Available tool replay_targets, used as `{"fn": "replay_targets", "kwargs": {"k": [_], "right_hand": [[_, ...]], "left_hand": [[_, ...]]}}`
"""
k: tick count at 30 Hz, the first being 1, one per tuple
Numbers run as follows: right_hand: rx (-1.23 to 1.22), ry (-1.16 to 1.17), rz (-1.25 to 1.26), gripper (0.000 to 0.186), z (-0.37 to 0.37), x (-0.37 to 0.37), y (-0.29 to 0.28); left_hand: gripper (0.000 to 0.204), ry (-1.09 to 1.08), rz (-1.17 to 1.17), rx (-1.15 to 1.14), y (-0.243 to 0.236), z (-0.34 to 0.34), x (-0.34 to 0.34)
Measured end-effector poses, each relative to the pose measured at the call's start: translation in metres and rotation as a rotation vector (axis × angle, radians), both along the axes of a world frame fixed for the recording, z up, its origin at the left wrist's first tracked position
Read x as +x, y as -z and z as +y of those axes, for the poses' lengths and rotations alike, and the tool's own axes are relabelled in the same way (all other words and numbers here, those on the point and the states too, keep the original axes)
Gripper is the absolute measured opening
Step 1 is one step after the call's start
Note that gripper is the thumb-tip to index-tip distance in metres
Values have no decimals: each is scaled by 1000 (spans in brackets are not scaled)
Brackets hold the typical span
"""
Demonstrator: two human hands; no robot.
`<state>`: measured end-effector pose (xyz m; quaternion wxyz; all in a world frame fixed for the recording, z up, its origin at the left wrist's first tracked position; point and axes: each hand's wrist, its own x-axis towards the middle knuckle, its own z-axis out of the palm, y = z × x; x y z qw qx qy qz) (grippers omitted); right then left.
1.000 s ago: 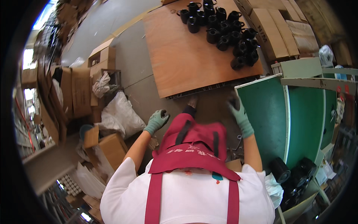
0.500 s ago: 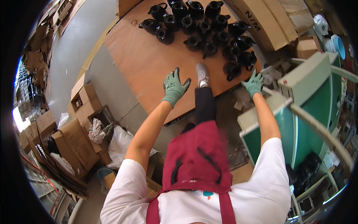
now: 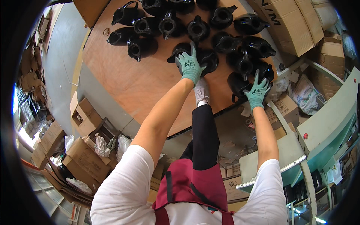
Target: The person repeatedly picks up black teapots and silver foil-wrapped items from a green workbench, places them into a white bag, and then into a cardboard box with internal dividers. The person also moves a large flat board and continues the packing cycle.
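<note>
Many glossy black jugs with handles and spouts stand crowded on a brown wooden board (image 3: 112,80). My left hand (image 3: 190,68), in a green glove, reaches over a black jug (image 3: 181,48) near the front of the group. Its fingers are spread and seem to touch the jug's neck; a second jug (image 3: 209,60) stands just right of the hand. My right hand (image 3: 258,92), gloved alike, has its fingers apart beside a front-right jug (image 3: 237,84). Its fingertips overlap another jug (image 3: 264,70) behind; whether they touch either one I cannot tell.
My shoe (image 3: 201,92) is on the board's near part. Large cardboard boxes (image 3: 296,28) stand at the back right. A pale green metal frame (image 3: 318,127) rises close on the right. Opened cartons (image 3: 85,116) and plastic bags lie to the left.
I have moved closer to the jugs. My left hand has gone forward from bare board to a front jug, and my right hand now reaches among the jugs at the right edge.
</note>
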<state>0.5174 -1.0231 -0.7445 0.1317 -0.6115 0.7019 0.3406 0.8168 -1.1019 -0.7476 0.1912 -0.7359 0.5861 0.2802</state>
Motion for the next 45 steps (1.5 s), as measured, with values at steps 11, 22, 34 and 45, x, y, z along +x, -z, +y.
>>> {"fn": "replay_targets", "kwargs": {"k": [11,22,34,45], "right_hand": [[91,-268,49,117,-29,21,13],[12,-242,-15,79,-23,21,39],[188,209,-157,98,47,93,-37],[-40,177,-114,88,76,100,-47]], "left_hand": [[126,91,-108,0,13,-57,-22],[113,-150,-118,294,0,-102,-39],[71,-112,-344,115,33,9,6],[61,-208,-192,-286,47,9,10]]}}
